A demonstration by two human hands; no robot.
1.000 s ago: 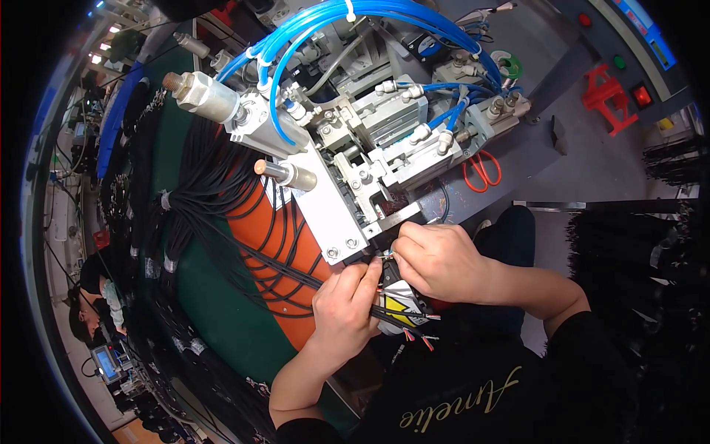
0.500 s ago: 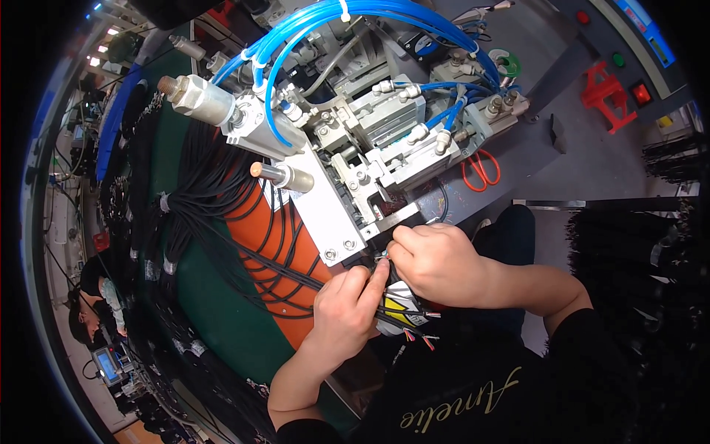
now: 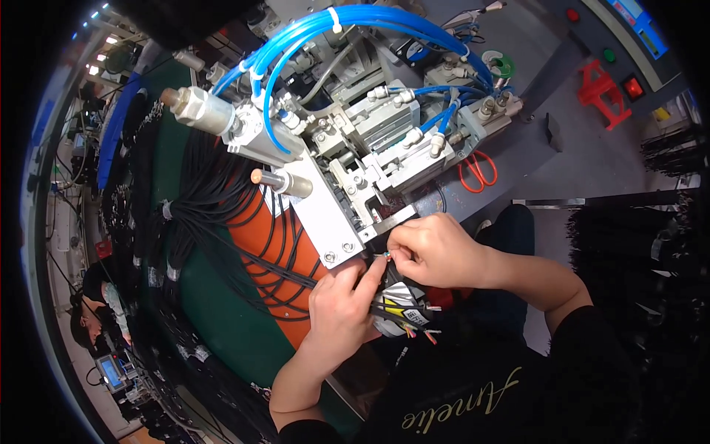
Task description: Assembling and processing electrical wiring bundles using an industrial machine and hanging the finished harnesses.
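My left hand (image 3: 342, 302) is closed on a black cable whose far part passes out of sight under the fingers. My right hand (image 3: 440, 251) pinches the small coloured wire ends (image 3: 386, 256) at the cable's tip, between thumb and forefinger. Both hands meet just below the front edge of a pneumatic machine (image 3: 384, 152) with silver cylinders. Beneath them, several cut cable ends (image 3: 429, 334) with coloured wires stick out beside a white and yellow label (image 3: 403, 309).
Black cables (image 3: 214, 196) fan over an orange surface (image 3: 266, 255) and green mat (image 3: 222, 318) at left. Blue hoses (image 3: 355, 16) arch above the machine. Red-handled scissors (image 3: 477, 174) lie to its right, near a red plastic stand (image 3: 603, 95). Another person (image 3: 89, 318) sits far left.
My right hand has shifted slightly left and up, its fingers still at the wire ends. My left hand has moved a little left. The view has shifted slightly.
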